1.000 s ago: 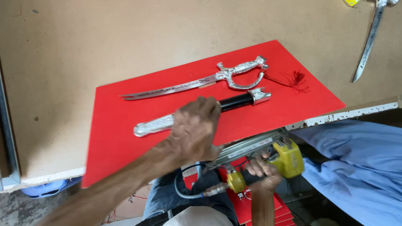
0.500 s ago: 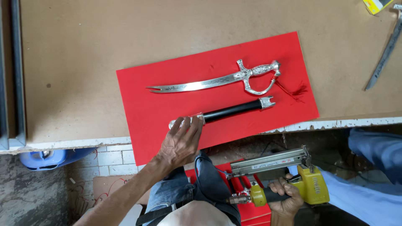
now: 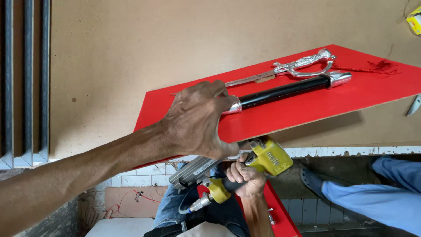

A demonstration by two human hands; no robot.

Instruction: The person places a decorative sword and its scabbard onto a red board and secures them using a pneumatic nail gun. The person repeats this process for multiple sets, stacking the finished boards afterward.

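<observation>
My left hand (image 3: 197, 120) is clamped over the near-left part of a red board (image 3: 307, 109), gripping its edge and covering the silver tip of a black scabbard (image 3: 285, 90). The board is tilted, its right side lifted off the tabletop. Behind the scabbard lies a small silver sword (image 3: 298, 66) with a curved guard and a red tassel (image 3: 379, 66). My right hand (image 3: 243, 173) holds a yellow pneumatic nail gun (image 3: 245, 164) under the board's front edge, its nose pointing up at the board beneath my left thumb.
The brown fibreboard tabletop (image 3: 109, 66) carries the board. A metal frame (image 3: 26, 79) runs along the left. A yellow object (image 3: 414, 19) sits at the far right corner, a blade tip (image 3: 413, 105) at the right edge. Another person's blue-trousered leg and sandal (image 3: 364, 197) are lower right.
My left hand has moved onto the board's edge and lifted the board into a tilt. The nail gun has risen from below the table to the board's underside.
</observation>
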